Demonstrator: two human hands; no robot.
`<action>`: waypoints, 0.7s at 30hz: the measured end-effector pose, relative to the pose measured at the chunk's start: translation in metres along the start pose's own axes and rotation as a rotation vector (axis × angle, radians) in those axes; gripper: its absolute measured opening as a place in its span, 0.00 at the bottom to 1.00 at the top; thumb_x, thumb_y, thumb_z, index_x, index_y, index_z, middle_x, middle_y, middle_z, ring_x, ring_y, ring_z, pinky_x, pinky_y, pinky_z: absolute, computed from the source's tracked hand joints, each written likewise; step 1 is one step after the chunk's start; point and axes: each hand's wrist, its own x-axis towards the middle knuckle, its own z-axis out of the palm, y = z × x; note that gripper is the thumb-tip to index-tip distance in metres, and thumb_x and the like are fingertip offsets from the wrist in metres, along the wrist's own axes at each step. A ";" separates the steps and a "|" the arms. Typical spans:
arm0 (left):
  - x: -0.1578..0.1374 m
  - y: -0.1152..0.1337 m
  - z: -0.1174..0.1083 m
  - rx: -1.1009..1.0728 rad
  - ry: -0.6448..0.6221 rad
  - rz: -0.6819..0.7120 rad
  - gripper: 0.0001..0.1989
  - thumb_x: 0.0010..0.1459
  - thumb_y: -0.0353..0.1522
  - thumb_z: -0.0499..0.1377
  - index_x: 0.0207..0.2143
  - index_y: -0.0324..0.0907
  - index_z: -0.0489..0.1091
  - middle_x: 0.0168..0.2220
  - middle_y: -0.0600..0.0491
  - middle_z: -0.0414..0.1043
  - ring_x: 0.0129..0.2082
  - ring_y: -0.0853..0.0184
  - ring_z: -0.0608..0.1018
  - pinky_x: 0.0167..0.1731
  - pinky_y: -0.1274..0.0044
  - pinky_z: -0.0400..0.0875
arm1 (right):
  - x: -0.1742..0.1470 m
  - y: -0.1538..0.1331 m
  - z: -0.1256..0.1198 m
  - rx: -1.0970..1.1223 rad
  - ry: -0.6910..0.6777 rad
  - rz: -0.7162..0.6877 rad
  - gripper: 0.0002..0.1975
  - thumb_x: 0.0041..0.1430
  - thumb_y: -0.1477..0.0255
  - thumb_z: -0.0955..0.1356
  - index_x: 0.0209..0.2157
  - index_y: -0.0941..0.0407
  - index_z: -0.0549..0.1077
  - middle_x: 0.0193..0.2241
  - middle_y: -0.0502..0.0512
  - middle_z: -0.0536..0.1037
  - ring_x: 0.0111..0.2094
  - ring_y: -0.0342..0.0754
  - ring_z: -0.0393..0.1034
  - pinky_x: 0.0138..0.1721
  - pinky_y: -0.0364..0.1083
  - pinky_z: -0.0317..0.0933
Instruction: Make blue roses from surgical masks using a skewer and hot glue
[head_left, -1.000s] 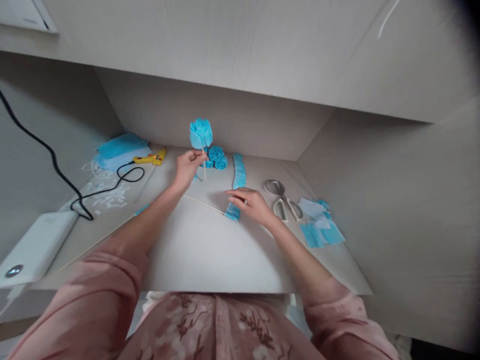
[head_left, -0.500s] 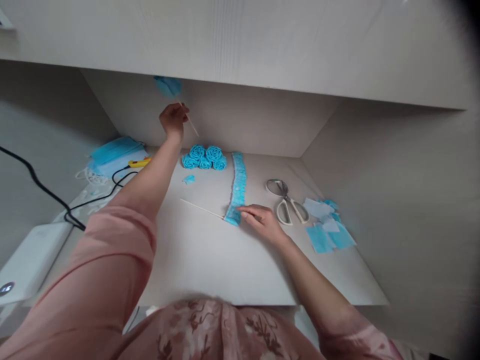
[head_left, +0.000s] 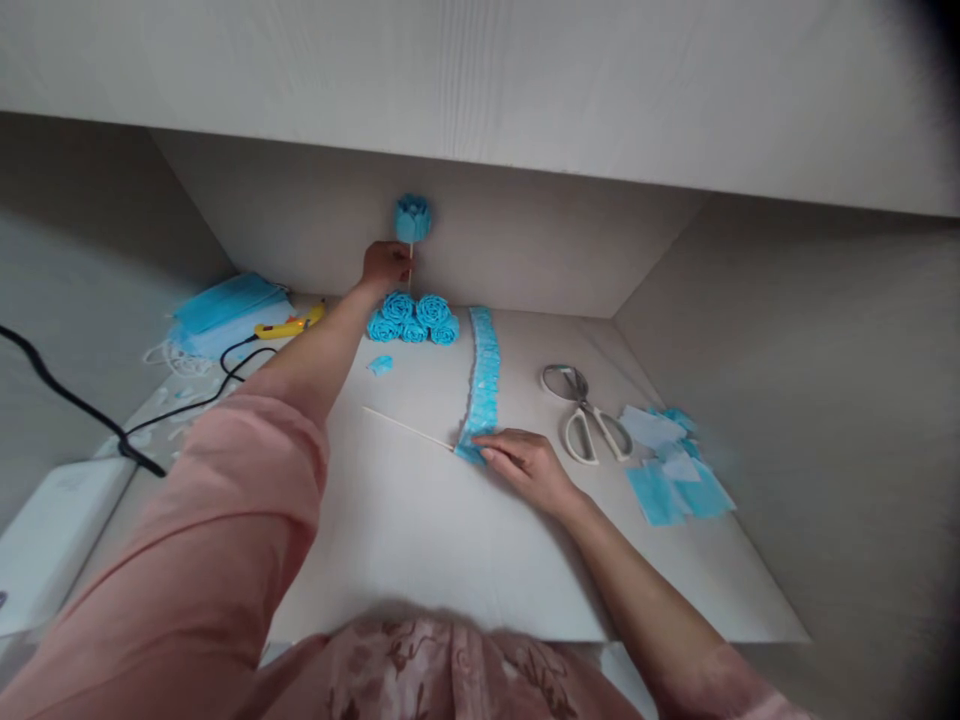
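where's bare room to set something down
Free: front of the tabletop, below the thin stick and right hand; the gap between ruffled strip and scissors. Crowded: left, with masks and glue gun; back middle, with blue rosettes; right, with scraps.

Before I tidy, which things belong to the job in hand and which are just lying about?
Likely the job's:
blue flower, in the left hand
blue strip, at the right hand
thin stick
blue rosettes
scissors
glue gun

Perhaps just lying about:
blue scraps
white block
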 end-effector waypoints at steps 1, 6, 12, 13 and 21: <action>0.000 0.001 0.000 0.016 -0.012 -0.013 0.12 0.49 0.17 0.67 0.22 0.37 0.71 0.21 0.52 0.68 0.27 0.64 0.77 0.44 0.61 0.76 | 0.000 0.000 0.000 -0.004 0.001 -0.006 0.15 0.73 0.63 0.66 0.46 0.52 0.84 0.39 0.58 0.87 0.39 0.52 0.84 0.44 0.49 0.76; -0.009 0.007 -0.001 0.060 -0.099 -0.045 0.08 0.55 0.20 0.65 0.26 0.36 0.73 0.23 0.53 0.70 0.26 0.67 0.77 0.46 0.63 0.77 | -0.001 0.003 0.001 -0.025 0.012 -0.058 0.15 0.74 0.64 0.66 0.46 0.55 0.84 0.38 0.58 0.87 0.38 0.50 0.84 0.41 0.46 0.74; -0.018 0.004 -0.005 0.124 -0.157 -0.085 0.06 0.54 0.24 0.68 0.28 0.36 0.73 0.23 0.53 0.70 0.26 0.68 0.77 0.44 0.66 0.79 | -0.001 0.005 0.002 -0.034 0.016 -0.081 0.14 0.74 0.66 0.66 0.46 0.56 0.83 0.37 0.58 0.87 0.38 0.49 0.84 0.39 0.44 0.73; -0.017 0.003 -0.005 0.138 -0.145 -0.087 0.07 0.55 0.26 0.68 0.28 0.36 0.73 0.23 0.53 0.70 0.26 0.68 0.77 0.44 0.66 0.79 | -0.001 0.005 0.002 -0.034 0.014 -0.074 0.14 0.74 0.66 0.66 0.46 0.56 0.83 0.37 0.58 0.87 0.38 0.49 0.84 0.40 0.44 0.73; -0.014 0.002 -0.002 0.162 -0.098 -0.070 0.07 0.57 0.27 0.68 0.28 0.36 0.73 0.26 0.52 0.71 0.29 0.67 0.79 0.44 0.68 0.79 | -0.002 0.006 0.002 -0.027 0.008 -0.057 0.13 0.73 0.67 0.67 0.45 0.57 0.84 0.37 0.58 0.87 0.38 0.49 0.84 0.41 0.44 0.74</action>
